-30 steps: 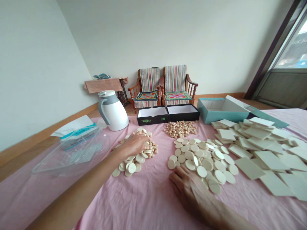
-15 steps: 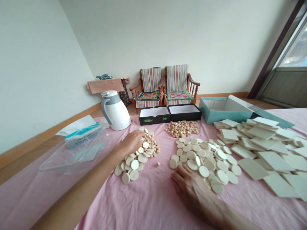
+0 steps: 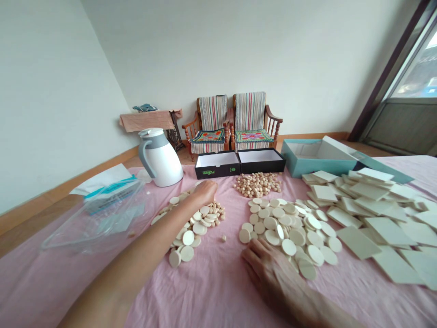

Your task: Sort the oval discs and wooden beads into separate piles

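My left hand (image 3: 205,192) is at the far side of a mixed pile of round wooden discs (image 3: 188,237) and small wooden beads (image 3: 217,212). Its fingers are curled down and mostly hidden behind the knuckles, so whatever they hold does not show. My right hand (image 3: 268,269) rests on the pink cloth, fingers lying loosely side by side, with the fingertips against the near left edge of a larger heap of discs (image 3: 296,236). Between the two piles lies a single bead (image 3: 223,238).
Behind the disc heap is a separate bead pile (image 3: 257,184), backed by two black boxes (image 3: 218,171). Square wooden tiles (image 3: 385,230) cover the right, before a teal box (image 3: 321,166). A white jug (image 3: 164,161) and clear plastic packaging (image 3: 99,223) stand and lie left.
My left hand has moved right and slightly farther away over the mixed pile, its fingers more curled. My right hand stays by the disc heap. The view has shifted slightly.
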`<state>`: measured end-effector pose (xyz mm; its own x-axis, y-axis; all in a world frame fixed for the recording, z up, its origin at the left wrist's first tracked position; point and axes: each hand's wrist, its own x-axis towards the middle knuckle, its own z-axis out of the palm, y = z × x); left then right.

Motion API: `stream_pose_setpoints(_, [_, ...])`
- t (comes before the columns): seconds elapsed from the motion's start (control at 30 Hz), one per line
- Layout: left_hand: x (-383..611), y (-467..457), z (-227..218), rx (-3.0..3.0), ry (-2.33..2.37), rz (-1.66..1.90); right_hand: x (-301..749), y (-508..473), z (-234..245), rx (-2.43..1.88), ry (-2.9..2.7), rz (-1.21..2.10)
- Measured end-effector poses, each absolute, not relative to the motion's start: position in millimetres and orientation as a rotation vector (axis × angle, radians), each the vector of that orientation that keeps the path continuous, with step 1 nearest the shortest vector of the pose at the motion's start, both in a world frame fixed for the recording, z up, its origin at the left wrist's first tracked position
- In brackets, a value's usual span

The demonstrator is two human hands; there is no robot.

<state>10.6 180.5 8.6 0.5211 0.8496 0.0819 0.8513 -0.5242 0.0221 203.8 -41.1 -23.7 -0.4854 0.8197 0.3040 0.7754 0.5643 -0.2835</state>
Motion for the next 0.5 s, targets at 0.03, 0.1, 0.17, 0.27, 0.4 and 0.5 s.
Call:
stream_pose_setpoints(0.03, [10.9,180.5,9.2,-2.721,-1.541,-0.118,203.7,-41.0,-23.9,-1.288,-2.396,0.146])
stream_pose_setpoints(0.1, [13.4,180.1,10.8,-2.727,-1.563,-0.123,203.7,-40.8,-24.6,-1.278,-2.402,0.141])
stream_pose_setpoints(0.17, [20.5,181.0,12.4,-2.739,-1.561,-0.174,203.7,-40.5,-25.5,-1.273,-2.408,0.147])
stream_pose_setpoints(0.27, [41.2,187.5,15.4,-2.756,-1.510,-0.344,203.6,-39.6,-27.3,-1.289,-2.390,0.171])
stream_pose_setpoints(0.4, [71.7,201.3,21.9,-2.720,-1.430,-0.677,203.5,-38.4,-30.0,-1.290,-2.362,0.200])
stream_pose_setpoints(0.5, [76.8,203.5,26.6,-2.676,-1.412,-0.865,203.8,-38.4,-31.0,-1.282,-2.359,0.197])
